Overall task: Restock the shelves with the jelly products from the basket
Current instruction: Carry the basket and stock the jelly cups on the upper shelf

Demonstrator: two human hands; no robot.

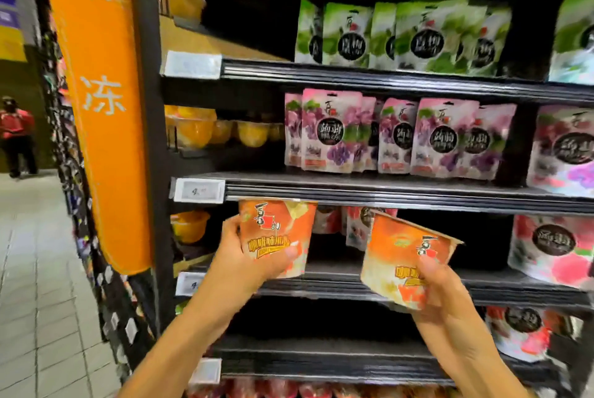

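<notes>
We hold two orange jelly cups up in front of the dark shelving, one in each hand. Our left hand grips the left jelly cup upright, its fingers curled round the far side and the thumb pressed across the printed front; the cup's rim sits just under the front edge of the shelf that carries the purple grape pouches. Our right hand grips the right jelly cup from below and the side, thumb curled over the label, and this cup is tilted so its top leans away to the right. Both cups are in the air before the open bay of the third shelf down, touching neither shelf nor each other. Behind them in that bay stand a few pink and red pouches, and further right a larger pink pouch. At the left end of the same bay sits a clear yellow jelly tub, with more of them one level higher. Green pouches line the level above the purple ones. White price tags clip to the shelf edges at the left. An orange banner with white characters hangs on the end of the unit, and down the tiled aisle a person in a red top stands well away.
</notes>
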